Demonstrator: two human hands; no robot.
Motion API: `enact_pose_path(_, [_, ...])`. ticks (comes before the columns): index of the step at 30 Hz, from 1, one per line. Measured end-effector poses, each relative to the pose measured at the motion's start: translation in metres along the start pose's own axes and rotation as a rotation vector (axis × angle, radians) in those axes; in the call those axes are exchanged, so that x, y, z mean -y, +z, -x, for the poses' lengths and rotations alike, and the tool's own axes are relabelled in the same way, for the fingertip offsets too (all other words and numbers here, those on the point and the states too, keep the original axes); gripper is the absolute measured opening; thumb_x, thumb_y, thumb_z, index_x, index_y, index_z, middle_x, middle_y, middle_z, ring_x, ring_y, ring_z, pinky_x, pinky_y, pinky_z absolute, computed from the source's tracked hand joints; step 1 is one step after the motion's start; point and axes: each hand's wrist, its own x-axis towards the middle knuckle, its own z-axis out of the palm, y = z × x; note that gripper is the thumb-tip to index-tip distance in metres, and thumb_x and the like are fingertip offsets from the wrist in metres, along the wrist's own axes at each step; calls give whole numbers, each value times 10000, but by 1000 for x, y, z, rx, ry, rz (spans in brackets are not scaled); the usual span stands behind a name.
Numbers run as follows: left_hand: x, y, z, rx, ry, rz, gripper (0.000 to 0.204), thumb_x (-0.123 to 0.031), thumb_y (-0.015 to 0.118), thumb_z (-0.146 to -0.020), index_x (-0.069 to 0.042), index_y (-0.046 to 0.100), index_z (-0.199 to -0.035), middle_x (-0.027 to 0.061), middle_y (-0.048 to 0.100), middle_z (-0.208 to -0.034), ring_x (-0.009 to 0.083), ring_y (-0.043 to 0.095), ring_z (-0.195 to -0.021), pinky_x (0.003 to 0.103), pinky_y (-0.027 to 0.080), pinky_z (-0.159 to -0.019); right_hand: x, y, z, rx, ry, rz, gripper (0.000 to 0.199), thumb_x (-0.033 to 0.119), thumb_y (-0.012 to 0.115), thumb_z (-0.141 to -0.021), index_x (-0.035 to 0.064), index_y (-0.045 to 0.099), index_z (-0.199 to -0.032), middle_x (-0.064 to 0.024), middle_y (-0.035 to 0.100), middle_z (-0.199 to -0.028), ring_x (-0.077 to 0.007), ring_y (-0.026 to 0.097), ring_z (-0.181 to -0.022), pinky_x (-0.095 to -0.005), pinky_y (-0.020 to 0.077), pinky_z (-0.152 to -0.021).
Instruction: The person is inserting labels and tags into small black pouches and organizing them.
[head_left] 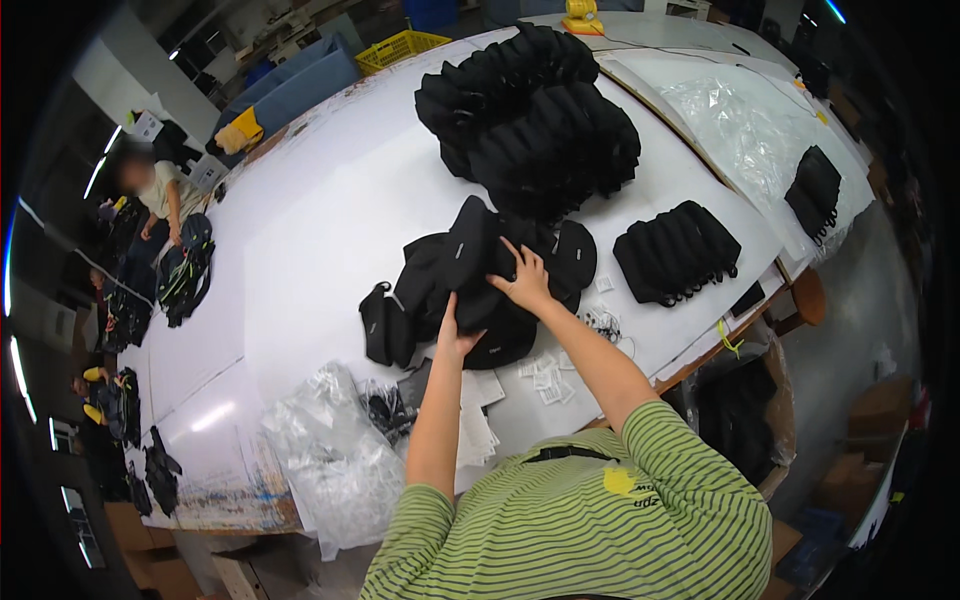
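My left hand (pixel 459 336) grips the lower part of a black fabric pouch (pixel 473 243), which stands up from a loose heap of similar pouches. The pouch carries a small pale mark on its face. My right hand (pixel 525 281) is beside the pouch's right edge, its fingers spread apart over the heap. Around my hands lie more black pouches: one with a small loop (pixel 385 325) at the left, one (pixel 574 256) at the right and one (pixel 502 342) just below. Parts of the heap hide behind the held pouch.
Long rows of stacked black pouches (pixel 540 115) stand farther back, with a smaller row (pixel 678 252) to the right. Clear plastic bags (pixel 335 455) lie at the near left. White tags (pixel 549 383) are near my right forearm. A person (pixel 165 200) works at the far left.
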Motion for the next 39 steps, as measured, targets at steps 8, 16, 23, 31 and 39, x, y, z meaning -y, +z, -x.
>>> enact_pose_path(8, [-7,-15,31,-88,163,-25,811,-474,660,-783,-55,265,-1355,218,248,-1394,403,430,-1173,528,409,-964,1,-18,-14,52,-48,-133,996,733,603,-636,288,218,-1439,-196,159,-1473,-390,144,-1353,-508,103,-1082])
enact_pose_path(16, [53,13,89,-314,588,-233,482,-203,613,-861,-36,342,-1223,175,434,-1218,290,579,-954,401,495,-849,-50,-67,20,-23,-108,-185,871,649,620,-702,220,323,-1399,-180,264,-1433,-382,264,-1310,-477,194,-1069])
enact_pose_path(23, [128,64,90,-46,289,-509,176,-151,550,-889,-52,528,-1033,72,604,-909,159,605,-788,289,484,-740,-146,-150,53,-96,-6,-484,336,308,702,-759,118,640,-1028,-75,606,-1052,-219,580,-951,-329,444,-838])
enact_pose_path(31, [190,48,92,-420,633,-1428,140,-75,589,-831,-64,603,-970,44,585,-821,142,537,-684,269,437,-611,-198,-159,117,296,150,18,180,194,684,-732,81,577,-822,-57,532,-775,-229,569,-700,-349,463,-623])
enact_pose_path(39, [154,-17,152,-1216,1014,-1316,341,-146,631,-804,-42,526,-1112,123,483,-1080,211,499,-897,327,435,-764,-221,-141,132,332,-80,73,129,154,648,-766,67,555,-789,-88,548,-817,-290,585,-715,-404,472,-632])
